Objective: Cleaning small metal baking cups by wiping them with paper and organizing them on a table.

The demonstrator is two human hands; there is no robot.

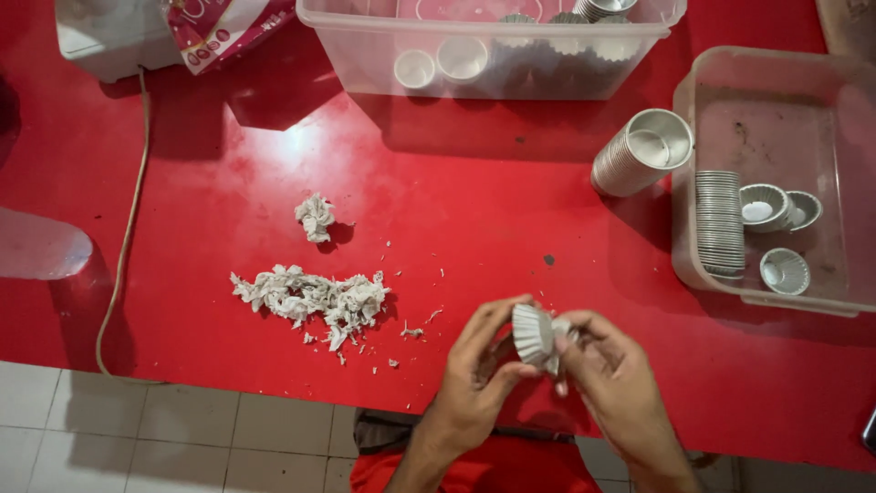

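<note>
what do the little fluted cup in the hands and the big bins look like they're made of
Fluted cup: probably thin metal, likely aluminium, judging by its dull silver-grey sheen and crisp pleats. Bins: translucent plastic, since their contents show cloudily through the walls.

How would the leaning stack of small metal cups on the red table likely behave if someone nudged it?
The stack of nested silvery metal cups lies tilted against the clear plastic tub, so a nudge would probably make it roll or slide apart. The cups look thin-walled, likely light for their size. Their smooth sides may slip over the glossy red table.
</note>
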